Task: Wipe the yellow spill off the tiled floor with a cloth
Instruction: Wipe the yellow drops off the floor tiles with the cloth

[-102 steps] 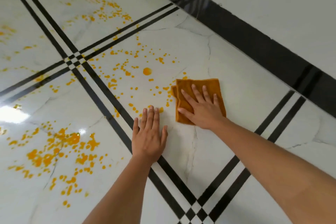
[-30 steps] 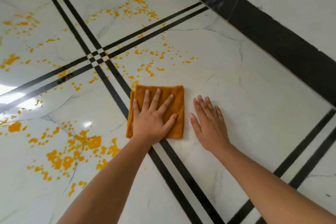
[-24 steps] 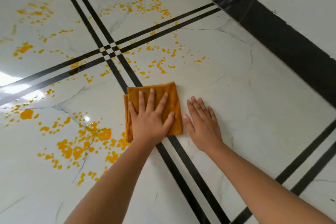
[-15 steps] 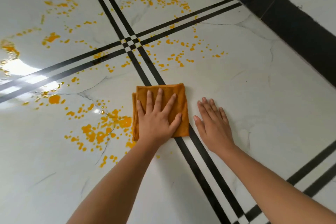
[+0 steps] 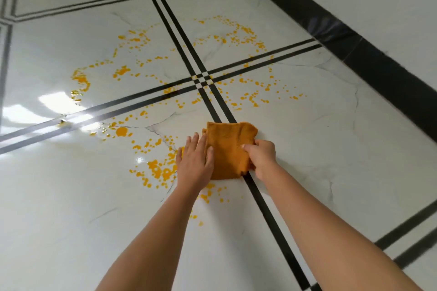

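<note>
An orange cloth (image 5: 230, 146) lies folded on the white tiled floor (image 5: 307, 139), across a double black line. My right hand (image 5: 262, 159) grips the cloth's right edge with curled fingers. My left hand (image 5: 195, 163) rests flat on the cloth's left edge, fingers together. Yellow spill (image 5: 160, 170) sits in thick blobs just left of my left hand. More yellow drops spread in a wide ring beyond the cloth around the crossing of the black lines (image 5: 202, 79), and a few lie under my left forearm.
A black skirting band (image 5: 369, 54) runs along the white wall at the right. Bright glare (image 5: 54, 106) shines on the floor at the left. Thin grey veins cross the tiles.
My right hand has moved off the bare floor and closed on the cloth's right edge. My left hand slid to the cloth's left edge. The view tilted up, showing more of the spill.
</note>
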